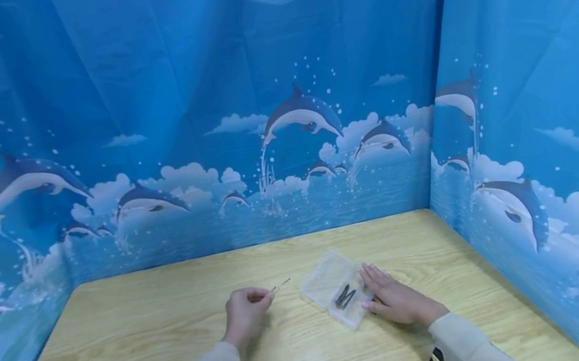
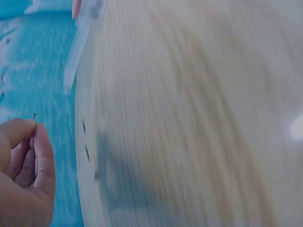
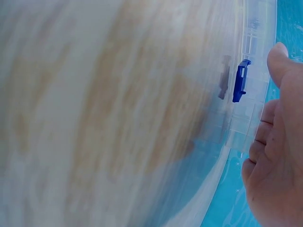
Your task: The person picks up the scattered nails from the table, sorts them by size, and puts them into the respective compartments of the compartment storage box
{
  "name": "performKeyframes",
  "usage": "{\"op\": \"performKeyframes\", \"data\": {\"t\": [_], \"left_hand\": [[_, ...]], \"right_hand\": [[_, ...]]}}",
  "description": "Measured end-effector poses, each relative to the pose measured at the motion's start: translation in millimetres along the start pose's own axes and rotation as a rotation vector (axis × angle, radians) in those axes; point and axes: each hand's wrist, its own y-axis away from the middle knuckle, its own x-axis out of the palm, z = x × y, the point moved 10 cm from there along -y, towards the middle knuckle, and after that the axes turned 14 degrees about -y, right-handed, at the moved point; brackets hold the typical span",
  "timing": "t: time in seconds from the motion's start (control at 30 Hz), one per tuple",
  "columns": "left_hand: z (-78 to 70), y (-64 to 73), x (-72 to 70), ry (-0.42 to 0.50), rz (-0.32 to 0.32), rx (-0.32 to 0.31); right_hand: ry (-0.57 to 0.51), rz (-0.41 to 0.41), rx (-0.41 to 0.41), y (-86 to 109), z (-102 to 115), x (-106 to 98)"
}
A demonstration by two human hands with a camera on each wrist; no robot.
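Observation:
My left hand (image 1: pixel 245 313) is above the table, left of a clear plastic box, and pinches a small dark screw (image 2: pixel 34 116) between thumb and fingertips. Beyond those fingertips, a thin dark screw (image 1: pixel 286 281) lies on the wood. The clear box (image 1: pixel 329 277) lies with its lid folded open. Several dark screws (image 1: pixel 346 295) are in its near part. My right hand (image 1: pixel 398 301) rests against the box's right side, fingers mostly straight and thumb near the front corner. A blue latch (image 3: pixel 241 81) shows on the box's edge in the right wrist view.
The light wood table (image 1: pixel 137 334) meets a blue dolphin-print curtain (image 1: pixel 230 101) at the back and on the right side. Small thin dark pieces (image 2: pixel 87 153) lie in a row on the wood in the left wrist view.

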Motion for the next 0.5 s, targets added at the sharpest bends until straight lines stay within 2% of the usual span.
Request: {"op": "performKeyframes", "data": {"t": [0.3,0.5], "left_hand": [[-47.6,23.6,38.9,0.021,0.043,0.215],[-69.7,36.6,66.7,0.036,0.051,0.262]], "right_hand": [[0.008,0.005,0.013,-0.2,-4,1],[0.01,-0.001,-0.005,-0.5,-4,1]]}}
